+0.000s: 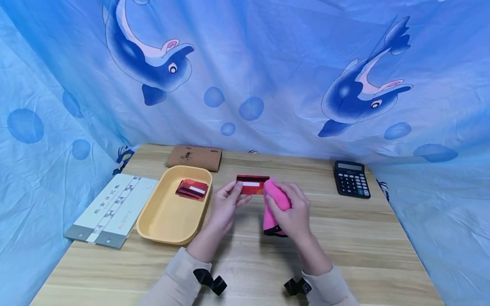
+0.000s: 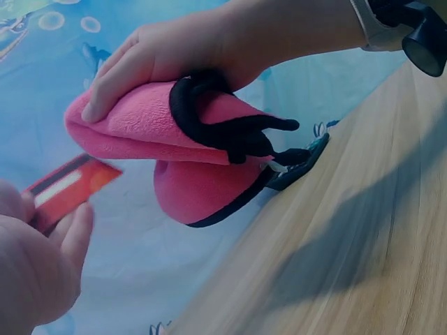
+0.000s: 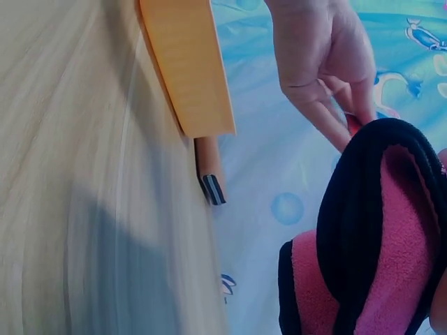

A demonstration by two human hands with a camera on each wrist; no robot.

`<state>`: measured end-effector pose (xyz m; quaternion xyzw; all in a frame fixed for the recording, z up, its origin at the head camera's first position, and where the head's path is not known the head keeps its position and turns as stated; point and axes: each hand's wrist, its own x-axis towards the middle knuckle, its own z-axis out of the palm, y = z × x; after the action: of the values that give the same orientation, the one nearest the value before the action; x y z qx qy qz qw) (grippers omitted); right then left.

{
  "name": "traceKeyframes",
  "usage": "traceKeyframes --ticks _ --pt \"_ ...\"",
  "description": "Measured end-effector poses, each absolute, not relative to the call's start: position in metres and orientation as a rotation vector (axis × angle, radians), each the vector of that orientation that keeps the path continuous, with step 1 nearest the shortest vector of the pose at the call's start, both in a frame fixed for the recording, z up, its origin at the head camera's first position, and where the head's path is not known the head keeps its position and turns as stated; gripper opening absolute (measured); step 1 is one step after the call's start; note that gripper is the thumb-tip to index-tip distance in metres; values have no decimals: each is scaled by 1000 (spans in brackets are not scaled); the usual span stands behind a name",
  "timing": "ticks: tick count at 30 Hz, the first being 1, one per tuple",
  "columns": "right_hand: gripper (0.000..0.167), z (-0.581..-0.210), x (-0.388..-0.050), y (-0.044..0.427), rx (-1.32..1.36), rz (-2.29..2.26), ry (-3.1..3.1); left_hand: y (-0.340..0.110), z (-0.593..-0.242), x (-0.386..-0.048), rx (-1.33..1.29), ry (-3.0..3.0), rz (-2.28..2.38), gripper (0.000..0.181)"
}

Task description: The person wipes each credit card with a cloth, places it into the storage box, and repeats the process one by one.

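Observation:
Between thumb and fingers my left hand (image 1: 226, 204) pinches a red card (image 1: 250, 183) with a black stripe and a white strip, raised over the table. Bunched in my right hand (image 1: 294, 210) is a pink cloth (image 1: 270, 212) with black edging, its fingers curled round it. The card's right end meets the cloth in the head view. In the left wrist view, the folded pink cloth (image 2: 147, 129) hangs from the right hand, close to the card (image 2: 73, 183). The right wrist view shows the cloth's black border (image 3: 349, 223); the card is mostly hidden there.
A yellow tray (image 1: 168, 238) left of my hands holds several red cards (image 1: 192, 189). Behind it lies a brown wallet (image 1: 195, 158). A grey-white ledger book (image 1: 112, 208) lies at far left, and a black calculator (image 1: 351, 179) at the right. A blue dolphin curtain (image 1: 249, 76) surrounds the wooden table (image 1: 363, 238).

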<state>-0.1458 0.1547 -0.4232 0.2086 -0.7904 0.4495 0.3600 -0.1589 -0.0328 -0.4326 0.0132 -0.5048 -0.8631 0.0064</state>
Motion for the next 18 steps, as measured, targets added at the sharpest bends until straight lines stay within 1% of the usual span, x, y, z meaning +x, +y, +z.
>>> traceKeyframes --ticks 6,9,12,14,18 --pt "35 -418 -145 147 419 1061 -2036 -29 -430 -151 -357 -1762 -2769 39" --pt "34 -418 -144 140 416 978 -2049 -27 -430 -149 -548 -1892 -2689 43" --pt "32 -419 -143 133 448 918 -2048 -25 -432 -148 -680 -1998 -2588 47" --pt "32 -418 -142 130 467 880 -2049 -24 -433 -147 -713 -2026 -2542 47" --pt "32 -417 -140 130 429 825 -2107 -22 -435 -146 -610 -1952 -2561 45"
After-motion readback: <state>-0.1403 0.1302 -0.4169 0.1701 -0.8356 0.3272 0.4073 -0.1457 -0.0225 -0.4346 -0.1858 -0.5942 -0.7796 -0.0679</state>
